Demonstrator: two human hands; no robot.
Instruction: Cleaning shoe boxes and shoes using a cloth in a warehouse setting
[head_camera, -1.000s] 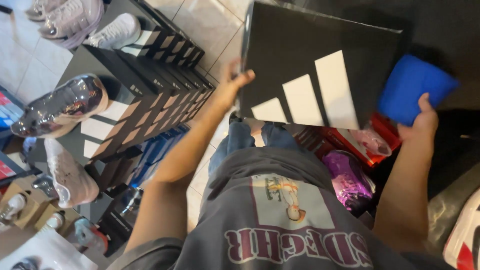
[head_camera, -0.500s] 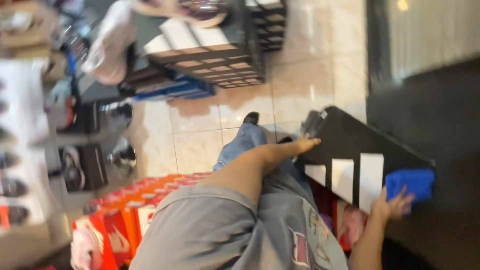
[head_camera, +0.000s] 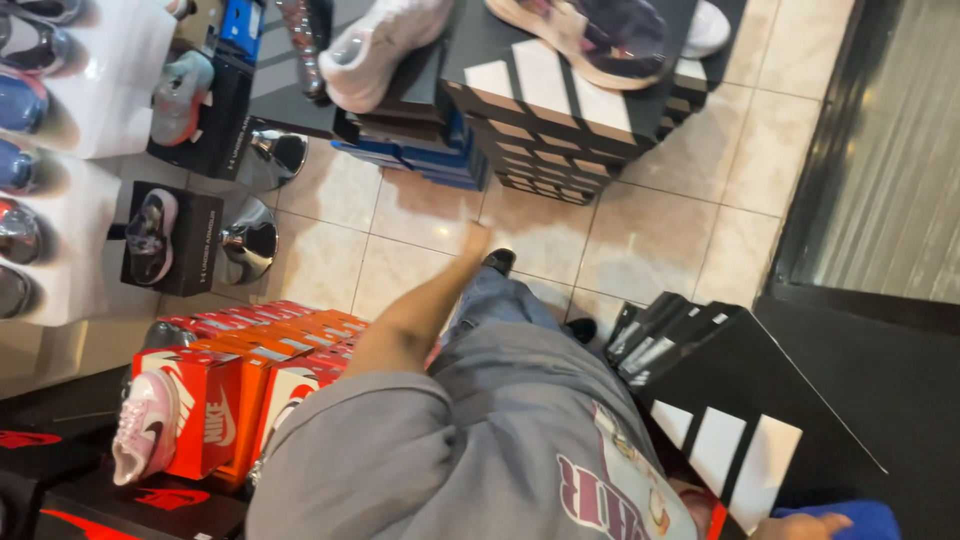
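Right hand (head_camera: 800, 526), grip impossible to tell, is touching a blue cloth (head_camera: 850, 517) at a black striped box (head_camera: 740, 420); left hand (head_camera: 476, 240), fingers together, is hanging over glossy tile floor (head_camera: 660, 230).

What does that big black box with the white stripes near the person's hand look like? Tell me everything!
The black shoebox looks like smooth cardboard, with three slanted white stripes on its lid. It is shut and lies flat on top of a stack of similar black boxes at the lower right, beside the tiled floor. The right hand rests at its near edge, holding a blue cloth against it. The left hand is away from it, touching nothing.
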